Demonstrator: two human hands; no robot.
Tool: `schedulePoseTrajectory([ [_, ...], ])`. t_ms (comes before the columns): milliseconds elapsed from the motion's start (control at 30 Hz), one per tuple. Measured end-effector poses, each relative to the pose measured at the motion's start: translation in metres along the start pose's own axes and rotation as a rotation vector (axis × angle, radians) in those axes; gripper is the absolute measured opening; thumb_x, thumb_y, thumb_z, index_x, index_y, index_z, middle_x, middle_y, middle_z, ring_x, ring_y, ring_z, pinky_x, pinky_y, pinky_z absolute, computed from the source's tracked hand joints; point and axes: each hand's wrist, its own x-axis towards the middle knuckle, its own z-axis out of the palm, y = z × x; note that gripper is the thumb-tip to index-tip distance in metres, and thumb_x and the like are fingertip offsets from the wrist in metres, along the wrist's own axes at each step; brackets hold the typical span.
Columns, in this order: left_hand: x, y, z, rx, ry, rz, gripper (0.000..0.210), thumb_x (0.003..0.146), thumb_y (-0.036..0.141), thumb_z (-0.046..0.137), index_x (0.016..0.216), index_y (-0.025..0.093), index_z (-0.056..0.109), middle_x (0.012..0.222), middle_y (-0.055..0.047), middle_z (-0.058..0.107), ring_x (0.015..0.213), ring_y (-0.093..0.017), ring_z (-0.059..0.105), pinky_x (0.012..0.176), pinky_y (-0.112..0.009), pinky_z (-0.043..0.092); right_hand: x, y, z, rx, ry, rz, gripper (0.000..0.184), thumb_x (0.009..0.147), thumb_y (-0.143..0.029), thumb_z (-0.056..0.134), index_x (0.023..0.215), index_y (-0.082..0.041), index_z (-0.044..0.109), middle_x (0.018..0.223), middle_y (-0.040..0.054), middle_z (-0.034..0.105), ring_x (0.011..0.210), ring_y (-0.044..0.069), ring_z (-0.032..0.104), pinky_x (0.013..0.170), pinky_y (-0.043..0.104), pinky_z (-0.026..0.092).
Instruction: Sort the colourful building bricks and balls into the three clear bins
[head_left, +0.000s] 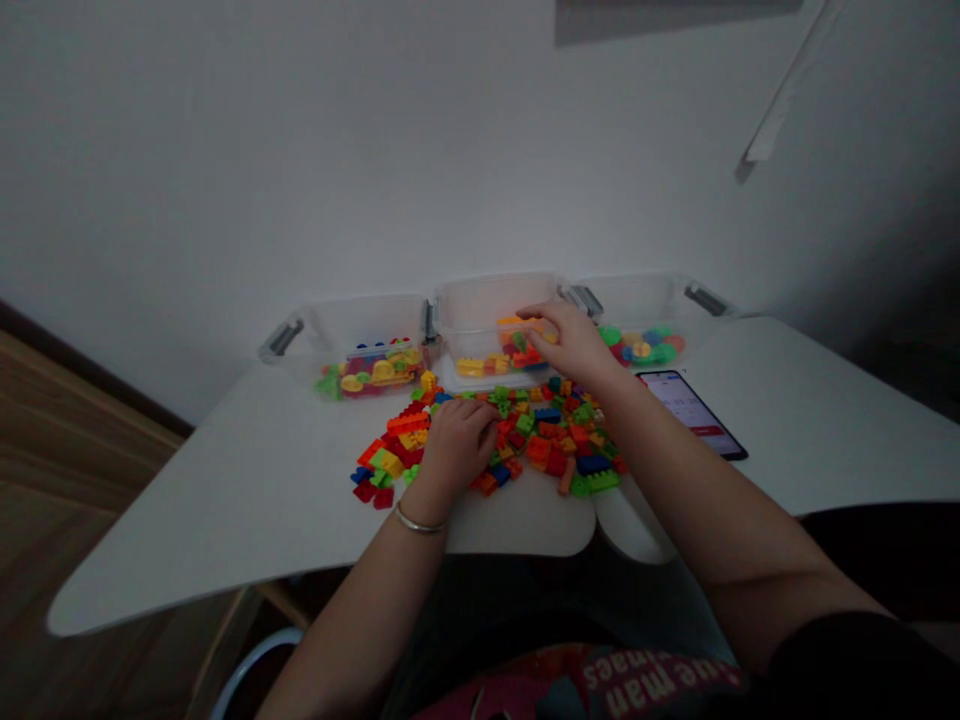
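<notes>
A heap of small coloured building bricks (pixel 551 415) lies across the middle of the table. My left hand (pixel 461 440), a silvery bangle on its wrist, rests on the heap's near side. Its fingers are curled together, and whatever is under them is hidden. My right hand (pixel 570 340) reaches over the front rim of the middle clear plastic box (pixel 480 300). Forefinger and thumb are apart there, with no brick visible between them. Inside that box lie yellow bricks (pixel 480 366), along with orange, red, green and blue pieces.
A left clear box (pixel 367 315) holds mixed pieces, many yellow. The right clear box (pixel 637 292) contains round-looking green, orange and blue pieces. A phone (pixel 694 412) with a lit screen lies beside my right forearm. Behind the white table (pixel 292 490) stands a wall.
</notes>
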Motion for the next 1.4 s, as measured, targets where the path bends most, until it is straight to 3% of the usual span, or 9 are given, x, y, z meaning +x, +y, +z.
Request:
schedulePoseTrajectory([
  [100,0.000,0.000,0.002,0.002,-0.001,-0.005,0.015,0.091,0.021,0.051,0.090,0.020,0.066,0.090,-0.006,0.070,0.087,-0.022,0.061,0.081,-0.038,0.045,-0.015,-0.004,-0.007,0.007,0.113,-0.014,0.025,0.089,-0.026,0.053,0.107,-0.020,0.070,0.111,0.0085,0.073,0.107,0.026,0.063,0.099,0.043,0.045],
  [167,0.001,0.000,0.003,0.000,-0.002,-0.005,0.015,0.091,0.021,0.052,0.091,0.020,0.067,0.091,-0.006,0.070,0.087,-0.022,0.061,0.081,-0.038,0.045,-0.029,-0.006,-0.009,-0.007,0.100,-0.008,0.022,0.090,-0.026,0.053,0.101,-0.022,0.071,0.105,0.0076,0.074,0.103,0.025,0.064,0.096,0.043,0.046],
  [433,0.002,0.003,0.004,-0.011,0.000,-0.004,0.015,0.090,0.019,0.052,0.091,0.020,0.067,0.093,-0.006,0.071,0.088,-0.022,0.062,0.081,-0.038,0.045,-0.080,0.007,-0.001,-0.163,-0.248,0.032,0.020,0.087,-0.025,0.059,0.101,-0.021,0.073,0.101,0.0083,0.075,0.100,0.027,0.065,0.092,0.043,0.046],
  [533,0.002,0.003,0.003,-0.011,-0.005,-0.010,0.015,0.090,0.019,0.052,0.091,0.020,0.067,0.092,-0.006,0.071,0.088,-0.023,0.062,0.081,-0.039,0.046,-0.089,0.012,0.002,-0.179,-0.291,0.082,0.027,0.087,-0.028,0.060,0.109,-0.020,0.072,0.105,0.0101,0.074,0.102,0.028,0.064,0.093,0.043,0.045],
  [667,0.003,0.004,0.001,-0.008,-0.021,-0.023,0.015,0.091,0.020,0.052,0.091,0.020,0.067,0.091,-0.007,0.070,0.089,-0.023,0.062,0.082,-0.040,0.046,-0.097,0.014,0.004,-0.152,-0.254,0.092,0.034,0.083,-0.027,0.062,0.116,-0.020,0.068,0.107,0.0094,0.073,0.105,0.027,0.062,0.100,0.047,0.042],
  [767,0.003,0.004,0.001,-0.013,-0.017,-0.020,0.015,0.091,0.020,0.052,0.091,0.020,0.067,0.091,-0.007,0.070,0.089,-0.023,0.062,0.082,-0.039,0.046,-0.103,0.015,0.006,-0.203,-0.213,0.086,0.030,0.080,-0.022,0.060,0.109,-0.020,0.070,0.110,0.0098,0.072,0.110,0.028,0.060,0.110,0.055,0.031],
  [867,0.003,0.004,0.002,-0.019,-0.013,-0.014,0.014,0.090,0.020,0.053,0.090,0.020,0.067,0.091,-0.006,0.070,0.089,-0.023,0.062,0.082,-0.039,0.046,-0.107,0.018,0.009,-0.250,-0.201,0.105,0.025,0.081,-0.022,0.060,0.103,-0.022,0.073,0.115,0.0090,0.071,0.114,0.030,0.058,0.111,0.060,0.028],
  [1400,0.004,0.004,0.002,-0.014,-0.017,-0.013,0.014,0.090,0.020,0.053,0.091,0.020,0.067,0.092,-0.006,0.071,0.088,-0.023,0.061,0.081,-0.039,0.045,-0.106,0.022,0.016,-0.273,-0.257,0.075,0.019,0.088,-0.030,0.063,0.099,-0.022,0.077,0.109,0.0088,0.071,0.111,0.029,0.054,0.100,0.049,0.042],
])
